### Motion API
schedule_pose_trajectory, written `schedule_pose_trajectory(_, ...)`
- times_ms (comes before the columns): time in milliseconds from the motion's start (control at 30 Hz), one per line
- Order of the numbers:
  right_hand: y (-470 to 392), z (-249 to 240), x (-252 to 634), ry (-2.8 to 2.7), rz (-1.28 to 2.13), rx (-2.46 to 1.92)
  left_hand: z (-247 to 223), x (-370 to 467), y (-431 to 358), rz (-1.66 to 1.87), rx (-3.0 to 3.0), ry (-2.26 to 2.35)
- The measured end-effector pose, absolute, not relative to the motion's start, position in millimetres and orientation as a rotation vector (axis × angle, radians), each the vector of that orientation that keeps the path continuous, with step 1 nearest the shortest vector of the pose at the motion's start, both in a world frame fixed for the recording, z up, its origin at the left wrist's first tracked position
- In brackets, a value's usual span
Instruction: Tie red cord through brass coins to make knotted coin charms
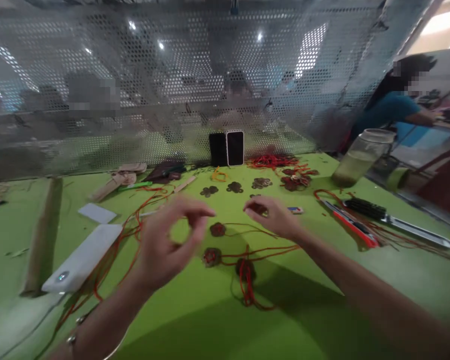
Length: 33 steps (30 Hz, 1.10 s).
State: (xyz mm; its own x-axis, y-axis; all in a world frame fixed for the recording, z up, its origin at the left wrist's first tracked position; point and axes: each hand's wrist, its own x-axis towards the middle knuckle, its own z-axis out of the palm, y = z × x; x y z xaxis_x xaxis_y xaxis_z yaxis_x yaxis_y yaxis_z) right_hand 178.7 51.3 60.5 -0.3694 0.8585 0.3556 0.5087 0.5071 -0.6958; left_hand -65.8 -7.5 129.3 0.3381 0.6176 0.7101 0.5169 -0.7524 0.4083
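My left hand [174,237] is raised over the green table, thumb and index finger bent toward each other in a pinch. Opposite it, my right hand [272,215] has its fingers curled to the thumb. Motion blur hides whether anything thin is in either pinch. Between and below my hands lie dark round medallions: one [218,229] with a thin reddish cord running under my right hand, one [211,257] with a red centre and red cords, and one [245,270] with a loop of red cord [249,295] over it. Several dark flower-shaped pieces [234,187] sit beyond my hands.
At left are a white power bank [84,257] with a cable, a brown tube [43,235] and tangled red cords. At right lie a red cutter knife [354,227], a black-handled blade [416,230] and a tilted jar [362,157]. Two phones [235,148] lean against a perforated metal screen.
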Motion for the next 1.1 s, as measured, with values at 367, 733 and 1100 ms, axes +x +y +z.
schedule_pose_trajectory(367, -3, 44, 175, -2.724, 0.388, -0.795, 38, -35, -34, 0.379, 2.831, 1.191)
schedule_pose_trajectory(733, 1, 48, 187, -2.491, 0.679, -0.748, 37, -36, -40, 0.472, 2.723, 0.826)
schedule_pose_trajectory(1100, 4, 52, 192, -2.243, 0.78, -0.801, 31, -32, -35, 0.66, 2.29, 0.81)
